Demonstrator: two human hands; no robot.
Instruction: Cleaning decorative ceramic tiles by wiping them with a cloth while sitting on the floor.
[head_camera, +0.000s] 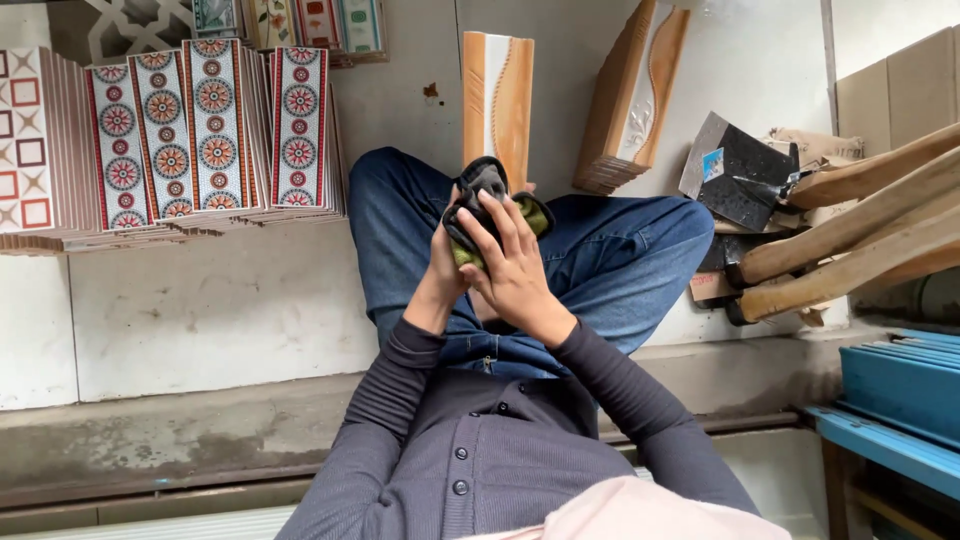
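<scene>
floor: pale concrete floor (200, 300), stained and scuffed, with a darker step or ledge running across nearer the camera

legs: the person sits cross-legged in blue jeans (620, 250), dark ribbed button-up sleeves coming in from the bottom of the view

patterned tiles: big stack of border tiles (190, 130) with red and blue round medallions, leaning together on the floor well left of the hands; another stack with red square outlines sits at the far left edge

blue bench: painted blue wooden thing (900, 390) at the right edge, can't tell exactly what it is

wooden handles: a few thick wooden tool handles (850, 240) lying at a slant on the right, ends pointing toward the knee

orange tiles: one orange-and-white wavy tile (497, 95) standing upright just behind the hands, and a tilted stack (630, 100) of the same sort to its right

black bag: crumpled black packet (735, 170) by the handles

glove: dark work glove with green inside (480, 215), held up over the lap, between both hands

left hand: left hand (440, 275) is under the glove, grip closed on its lower part

right hand: right hand (515, 270) lies over the front, fingers (500, 225) spread and curled onto the fabric, so that grip has hold of the glove too
</scene>
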